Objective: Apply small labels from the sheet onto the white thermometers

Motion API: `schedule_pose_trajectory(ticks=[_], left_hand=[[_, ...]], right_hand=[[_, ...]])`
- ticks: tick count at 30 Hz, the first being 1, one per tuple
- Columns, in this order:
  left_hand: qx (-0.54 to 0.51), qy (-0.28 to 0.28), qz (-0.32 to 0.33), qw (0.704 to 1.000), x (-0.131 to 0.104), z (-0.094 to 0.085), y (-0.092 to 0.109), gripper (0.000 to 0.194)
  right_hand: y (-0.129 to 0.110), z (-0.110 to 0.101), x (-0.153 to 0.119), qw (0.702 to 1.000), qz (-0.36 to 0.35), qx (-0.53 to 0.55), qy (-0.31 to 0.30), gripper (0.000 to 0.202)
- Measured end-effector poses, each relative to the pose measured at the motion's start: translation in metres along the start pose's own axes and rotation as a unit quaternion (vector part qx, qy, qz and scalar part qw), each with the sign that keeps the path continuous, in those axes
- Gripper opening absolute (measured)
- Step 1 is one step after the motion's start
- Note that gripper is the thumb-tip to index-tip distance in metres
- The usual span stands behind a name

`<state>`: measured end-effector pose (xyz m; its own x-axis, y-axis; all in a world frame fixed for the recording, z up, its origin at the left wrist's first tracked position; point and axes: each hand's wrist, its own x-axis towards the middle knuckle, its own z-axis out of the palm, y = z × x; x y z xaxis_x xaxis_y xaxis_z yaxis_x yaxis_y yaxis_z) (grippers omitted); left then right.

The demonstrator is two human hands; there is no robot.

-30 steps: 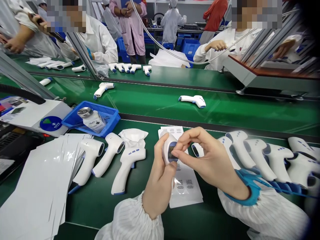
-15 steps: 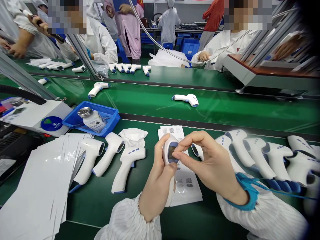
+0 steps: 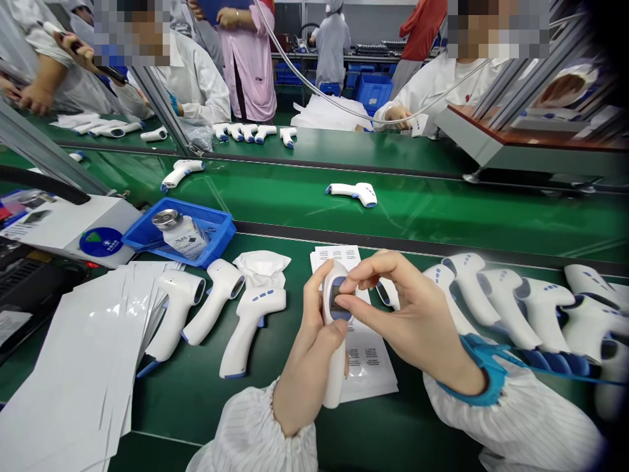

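Centrally, a smooth white plastic pistol-shaped device point(image 3: 335, 377) is gripped in the curled left hand point(image 3: 310, 357), the nearer one, its long axis running nearly from twelve to six o'clock and its dark rectangular screen point(image 3: 335, 298) facing upward. From three o'clock, the right hand point(image 3: 413, 321) is brought to the screen with thumb and forefinger nearly meeting, though whether anything is pinched cannot be told. Beneath, a glossy white printed sheet point(image 3: 371, 367) is partly covered, and crumpled white tissue point(image 3: 263, 269) is seen towards ten o'clock.
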<state>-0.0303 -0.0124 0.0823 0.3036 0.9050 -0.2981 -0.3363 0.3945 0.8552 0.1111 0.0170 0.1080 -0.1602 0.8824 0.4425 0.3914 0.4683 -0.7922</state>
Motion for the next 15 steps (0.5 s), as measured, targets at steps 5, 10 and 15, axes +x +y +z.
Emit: schedule_pose_trajectory(ticks=[5, 10, 15], left_hand=[[0.025, -0.005, -0.023, 0.999, -0.001, -0.001, -0.001, 0.055], [0.023, 0.004, -0.026, 0.999, -0.001, 0.002, -0.003, 0.054], [0.017, 0.016, -0.02, 1.0, 0.002, 0.001, -0.002, 0.055]], right_hand=[[0.005, 0.003, 0.003, 1.0, -0.01, -0.017, 0.016, 0.022], [0.015, 0.005, 0.011, 0.998, 0.002, -0.006, 0.061, 0.019], [0.022, 0.003, 0.011, 0.992, 0.068, 0.083, 0.068, 0.007]])
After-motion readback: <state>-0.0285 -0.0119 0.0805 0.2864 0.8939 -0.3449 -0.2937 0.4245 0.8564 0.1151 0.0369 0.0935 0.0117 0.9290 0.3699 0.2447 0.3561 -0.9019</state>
